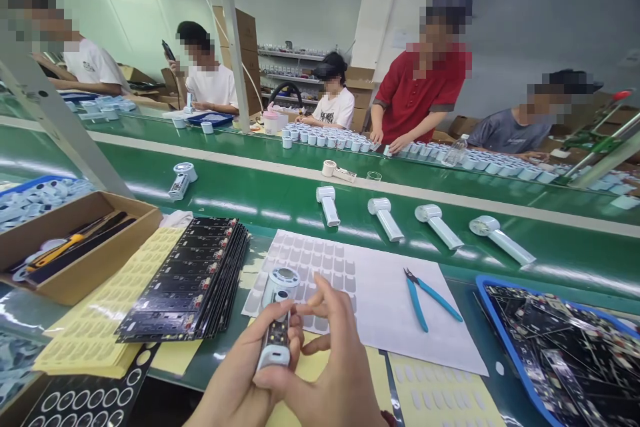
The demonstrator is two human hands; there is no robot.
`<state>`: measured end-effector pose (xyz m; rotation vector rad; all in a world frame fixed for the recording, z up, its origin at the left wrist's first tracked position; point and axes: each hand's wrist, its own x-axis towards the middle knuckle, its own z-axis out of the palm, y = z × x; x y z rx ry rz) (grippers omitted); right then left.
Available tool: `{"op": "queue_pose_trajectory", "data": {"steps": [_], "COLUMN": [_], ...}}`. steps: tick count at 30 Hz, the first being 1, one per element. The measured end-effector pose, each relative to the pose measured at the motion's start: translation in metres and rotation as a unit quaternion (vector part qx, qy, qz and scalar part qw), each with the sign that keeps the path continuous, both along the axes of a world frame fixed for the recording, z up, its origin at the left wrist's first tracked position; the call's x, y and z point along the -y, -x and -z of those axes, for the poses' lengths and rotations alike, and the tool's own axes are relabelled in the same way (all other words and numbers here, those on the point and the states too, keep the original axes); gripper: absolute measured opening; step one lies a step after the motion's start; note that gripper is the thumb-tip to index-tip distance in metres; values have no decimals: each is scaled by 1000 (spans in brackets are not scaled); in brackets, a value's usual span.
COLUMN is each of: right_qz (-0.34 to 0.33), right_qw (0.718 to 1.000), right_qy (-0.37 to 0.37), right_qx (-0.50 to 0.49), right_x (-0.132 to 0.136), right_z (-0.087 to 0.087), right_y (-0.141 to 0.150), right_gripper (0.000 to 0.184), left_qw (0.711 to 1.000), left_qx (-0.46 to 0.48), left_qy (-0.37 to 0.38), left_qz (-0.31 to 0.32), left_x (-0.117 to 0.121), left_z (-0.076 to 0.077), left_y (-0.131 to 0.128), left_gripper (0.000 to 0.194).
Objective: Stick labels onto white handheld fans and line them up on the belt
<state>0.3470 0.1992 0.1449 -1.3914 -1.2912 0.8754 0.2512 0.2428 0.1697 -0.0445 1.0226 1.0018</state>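
A pale blue handheld fan [284,276] rests in my left hand [240,363], whose fingers wrap round its handle and whose thumb lies along it. The handle is uncovered, so a dark circuit board [278,332] shows inside. My right hand [337,347] is at the fan too: its thumb presses near the handle's end and its bent fingertips are beside the board. Beneath my hands lies a white sheet of grey stickers [320,257]. Left of them stands a stack of black circuit boards [185,280].
Blue-handled cutters [419,303] lie on white paper. A blue tray [520,360] of boards is at right, a cardboard box [140,227] of tools at left. Several fans [385,219] sit on the green conveyor [260,193]. Co-workers, one in a red shirt [420,93], work beyond it.
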Motion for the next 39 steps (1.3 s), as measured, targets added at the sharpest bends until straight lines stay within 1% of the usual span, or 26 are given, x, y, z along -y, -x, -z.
{"op": "queue_pose_trajectory", "data": {"steps": [1,2,4,5,7,8,10,11,12,13,14,16,18,20,21,22,23,25,27,28,30,32,35,37,39], "right_qz": [4,6,11,10,-4,-22,-68,-86,-99,-107,-110,-113,-121,-132,-138,-145,-154,-173,-184,-184,-175,-165,-170,-177,-179], "right_qw": [999,996,989,988,991,992,988,986,985,986,988,990,984,969,965,967,973,983,982,980,980,981,982,982,981], "right_qy": [12,22,26,22,39,60,115,135,139,130,112,58,-7,-66,-83,-85,-70,-10,43,54,49,30,21,40,61], "right_qx": [-44,-88,-145,-150,-126,-106,-71,-55,-38,-19,2,56,132,198,207,193,160,63,-21,-49,-85,-100,-85,-58,-31], "right_x": [-1,-2,-2,-2,-1,1,5,7,9,11,14,17,20,21,21,21,20,18,16,15,14,11,5,-1,-6], "right_z": [2,5,11,14,23,27,37,42,47,52,56,65,72,77,79,79,79,75,67,61,48,34,13,3,-4], "right_y": [-1,-2,-7,-10,-14,-15,-13,-10,-6,-2,2,8,11,11,10,8,6,0,-7,-11,-17,-22,-26,-27,-27], "right_gripper": [90,84,59,46,26,19,12,8,3,3,8,15,18,19,19,20,19,16,9,6,3,5,5,4,6], "left_qw": [1000,999,996,992,980,975,965,961,957,954,951,946,941,939,939,941,943,949,955,958,961,962,960,965,973], "left_qx": [8,8,-42,-77,-128,-141,-153,-157,-162,-164,-164,-163,-169,-178,-179,-177,-173,-159,-144,-138,-134,-141,-134,-125,-127], "left_qy": [-2,-9,-54,-81,-126,-144,-172,-182,-191,-199,-207,-221,-233,-237,-237,-235,-230,-221,-215,-211,-199,-184,-187,-182,-159], "left_qz": [17,33,56,64,86,98,125,139,149,155,160,171,176,176,173,169,166,159,146,139,134,146,159,143,108], "left_x": [0,-1,-4,-5,-5,-5,-3,-2,-1,0,0,1,0,1,1,1,1,2,2,2,2,4,4,3,0], "left_z": [0,0,3,6,15,21,33,39,44,49,53,58,59,58,58,58,58,58,59,58,55,52,45,42,40], "left_y": [3,8,18,24,35,40,48,51,53,55,56,56,56,54,54,54,54,53,52,51,46,40,27,20,15], "left_gripper": [13,11,7,8,17,21,23,23,22,21,21,21,20,18,17,17,17,17,16,16,18,23,34,37,39]}}
